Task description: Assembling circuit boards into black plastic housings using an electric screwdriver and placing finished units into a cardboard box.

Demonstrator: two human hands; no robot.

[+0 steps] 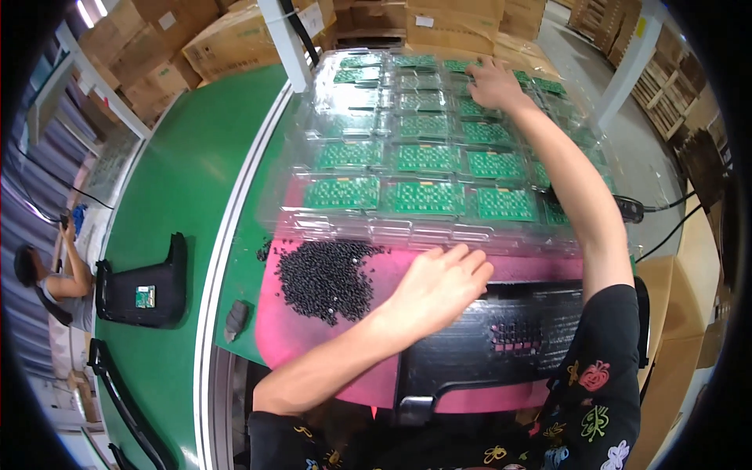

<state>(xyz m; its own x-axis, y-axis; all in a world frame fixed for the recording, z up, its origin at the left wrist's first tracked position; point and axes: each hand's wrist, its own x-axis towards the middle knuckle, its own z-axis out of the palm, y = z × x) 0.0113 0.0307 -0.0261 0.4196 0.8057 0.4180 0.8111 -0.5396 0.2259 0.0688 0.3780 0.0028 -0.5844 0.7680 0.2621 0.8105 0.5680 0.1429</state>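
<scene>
Stacked clear plastic trays (439, 229) hold rows of green circuit boards (427, 197). My right hand (497, 86) reaches over to the far row, its fingers bent down onto a circuit board (457, 66); the fingertips are partly hidden. My left hand (440, 286) is closed with curled fingers at the trays' near edge, above a black plastic housing (462, 345) with a slotted grid. Whatever its fingers hold, if anything, cannot be seen. Left of that hand, a pile of small black pieces (325, 282), perhaps screws, lies on the pink mat (274, 337).
A black cabled tool (629, 209) lies beside my right forearm. Left of a metal rail (235, 211), the green bench (204, 149) carries a black housing (168, 270) with a small board on it. Another person (66, 286) works at far left. Cardboard boxes (243, 43) stand behind.
</scene>
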